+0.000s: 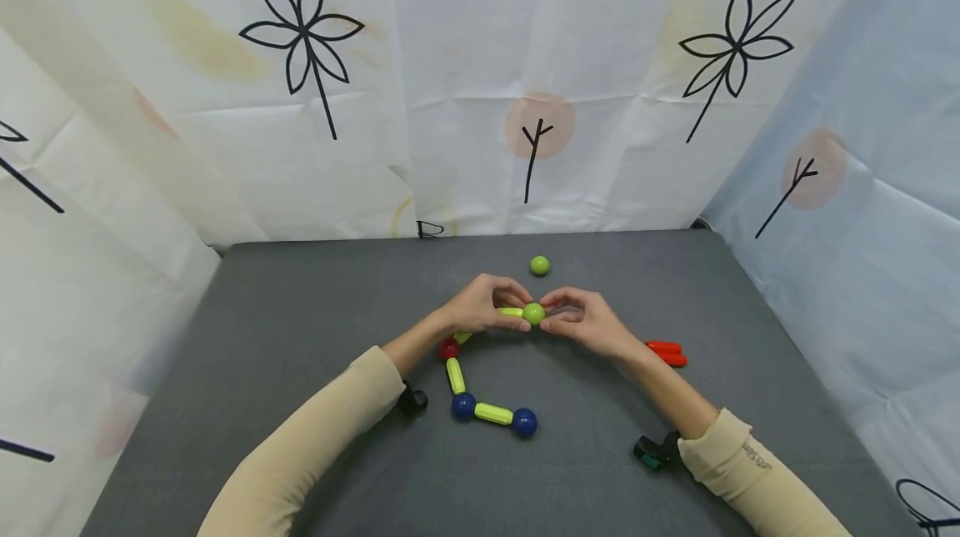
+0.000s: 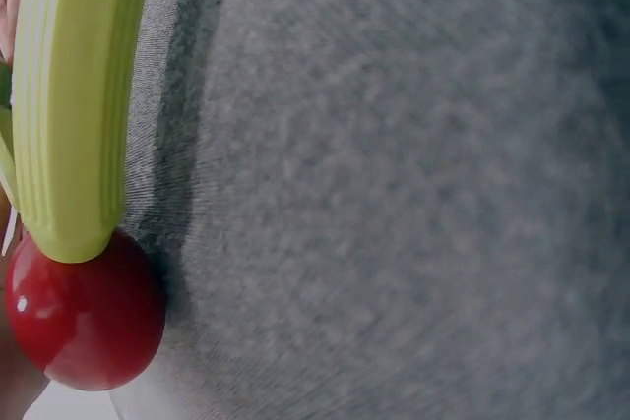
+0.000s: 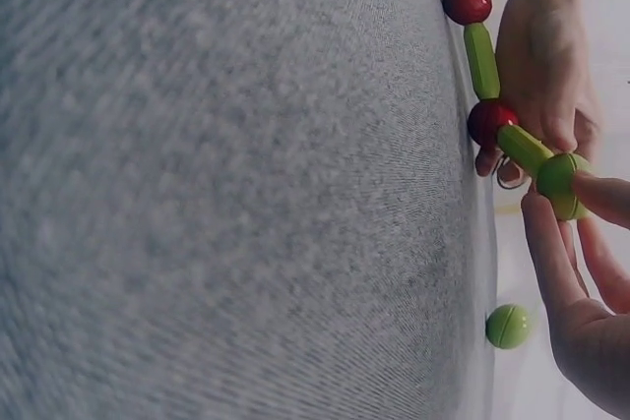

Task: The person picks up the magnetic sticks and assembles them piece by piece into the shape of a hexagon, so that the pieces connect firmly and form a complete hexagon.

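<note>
My right hand (image 1: pixel 588 323) pinches a green ball (image 1: pixel 533 314) between thumb and fingers. This ball sits on the end of a yellow-green rod (image 3: pixel 524 150), which my left hand (image 1: pixel 480 305) grips from the other side. From that rod a chain runs back through a red ball (image 3: pixel 492 123), a second rod (image 3: pixel 481 61) and another red ball (image 1: pixel 448 348). Further rods, such as this yellow one (image 1: pixel 455 375), lead to two dark blue balls (image 1: pixel 463 406) on the table. In the head view, the left hand hides one red ball.
A loose green ball (image 1: pixel 539 265) lies beyond the hands. Red rods (image 1: pixel 666 353) lie to the right, partly behind the right forearm. Grey cloth covers the table (image 1: pixel 315 295), with a white printed curtain (image 1: pixel 457 62) behind. Black wrist cameras (image 1: pixel 654 452) hang below the forearms.
</note>
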`<control>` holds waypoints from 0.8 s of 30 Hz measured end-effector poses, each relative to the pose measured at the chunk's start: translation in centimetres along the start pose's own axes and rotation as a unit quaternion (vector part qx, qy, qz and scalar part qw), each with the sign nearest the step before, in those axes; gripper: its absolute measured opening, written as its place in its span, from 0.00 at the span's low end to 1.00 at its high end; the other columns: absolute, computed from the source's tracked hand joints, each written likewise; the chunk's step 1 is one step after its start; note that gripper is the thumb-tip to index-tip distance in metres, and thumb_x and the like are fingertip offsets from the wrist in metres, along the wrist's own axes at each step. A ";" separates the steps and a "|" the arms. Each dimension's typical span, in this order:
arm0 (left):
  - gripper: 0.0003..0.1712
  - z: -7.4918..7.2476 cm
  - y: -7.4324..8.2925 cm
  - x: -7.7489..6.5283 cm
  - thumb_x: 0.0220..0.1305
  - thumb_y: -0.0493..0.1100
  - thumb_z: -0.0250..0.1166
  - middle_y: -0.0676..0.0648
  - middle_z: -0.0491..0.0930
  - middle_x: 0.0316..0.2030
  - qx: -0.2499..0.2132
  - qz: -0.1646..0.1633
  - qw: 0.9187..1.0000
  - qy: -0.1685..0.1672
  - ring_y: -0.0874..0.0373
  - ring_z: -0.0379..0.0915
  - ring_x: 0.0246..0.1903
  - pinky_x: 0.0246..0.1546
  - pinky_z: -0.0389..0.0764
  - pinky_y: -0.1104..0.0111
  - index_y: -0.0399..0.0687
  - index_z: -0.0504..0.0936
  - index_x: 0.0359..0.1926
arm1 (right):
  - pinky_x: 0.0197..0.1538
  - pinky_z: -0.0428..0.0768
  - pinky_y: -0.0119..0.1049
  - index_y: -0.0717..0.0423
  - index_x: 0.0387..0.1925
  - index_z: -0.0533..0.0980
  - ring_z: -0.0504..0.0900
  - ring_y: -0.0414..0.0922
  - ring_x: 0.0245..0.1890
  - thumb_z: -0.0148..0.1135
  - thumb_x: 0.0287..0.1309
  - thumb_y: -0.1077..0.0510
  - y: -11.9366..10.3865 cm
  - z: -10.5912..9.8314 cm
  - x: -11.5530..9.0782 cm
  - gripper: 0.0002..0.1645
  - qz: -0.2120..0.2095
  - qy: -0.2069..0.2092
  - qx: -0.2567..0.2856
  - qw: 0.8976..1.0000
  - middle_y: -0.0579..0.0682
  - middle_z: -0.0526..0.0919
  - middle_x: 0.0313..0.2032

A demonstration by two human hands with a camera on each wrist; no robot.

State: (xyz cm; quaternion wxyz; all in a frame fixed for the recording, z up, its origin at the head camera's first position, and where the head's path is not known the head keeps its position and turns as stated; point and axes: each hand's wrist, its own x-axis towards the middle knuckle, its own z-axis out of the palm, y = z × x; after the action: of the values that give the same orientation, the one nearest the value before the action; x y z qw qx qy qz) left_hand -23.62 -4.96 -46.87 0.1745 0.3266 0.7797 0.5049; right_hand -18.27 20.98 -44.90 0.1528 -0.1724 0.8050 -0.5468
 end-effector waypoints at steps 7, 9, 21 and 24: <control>0.19 0.1 -0.4 -0.1 0.65 0.36 0.79 0.38 0.91 0.52 -0.031 0.006 0.999 0.014 0.53 0.91 0.54 0.58 0.88 0.66 0.38 0.87 0.55 | 0.57 0.88 0.32 0.63 0.65 0.78 0.89 0.59 0.61 0.69 0.74 0.59 -0.8 -1.1 -1.0 0.24 -0.004 -0.021 0.005 1.000 0.67 0.82 0.65; 0.19 0.1 -0.5 -0.2 0.65 0.35 0.79 0.38 0.91 0.52 -0.037 0.005 0.999 0.018 0.54 0.91 0.53 0.58 0.88 0.66 0.39 0.87 0.55 | 0.58 0.87 0.32 0.63 0.65 0.78 0.88 0.62 0.63 0.69 0.74 0.59 -1.0 -1.7 -1.5 0.23 -0.008 -0.021 0.002 1.000 0.69 0.82 0.65; 0.19 0.2 -0.4 -0.3 0.62 0.35 0.81 0.39 0.92 0.51 -0.053 -0.004 0.998 0.030 0.56 0.91 0.53 0.60 0.88 0.65 0.39 0.89 0.54 | 0.54 0.88 0.29 0.65 0.61 0.80 0.92 0.40 0.52 0.69 0.74 0.57 -0.7 -8.1 -5.8 0.21 0.001 0.024 -0.075 0.997 0.68 0.87 0.58; 0.19 0.1 -0.3 -0.3 0.62 0.35 0.81 0.39 0.92 0.51 -0.056 -0.006 0.998 0.030 0.56 0.91 0.53 0.60 0.88 0.66 0.39 0.89 0.54 | 0.53 0.88 0.29 0.65 0.60 0.81 0.91 0.36 0.50 0.71 0.73 0.56 0.1 -9.7 -6.9 0.21 0.015 0.028 -0.099 0.995 0.67 0.88 0.56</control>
State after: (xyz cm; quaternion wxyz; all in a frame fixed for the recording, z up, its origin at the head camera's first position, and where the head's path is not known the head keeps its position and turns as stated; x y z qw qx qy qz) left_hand -23.43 -5.17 -47.24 0.1722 0.2969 0.7570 0.5560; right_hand -16.31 32.09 -41.14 0.1203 -0.1590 0.8619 -0.4663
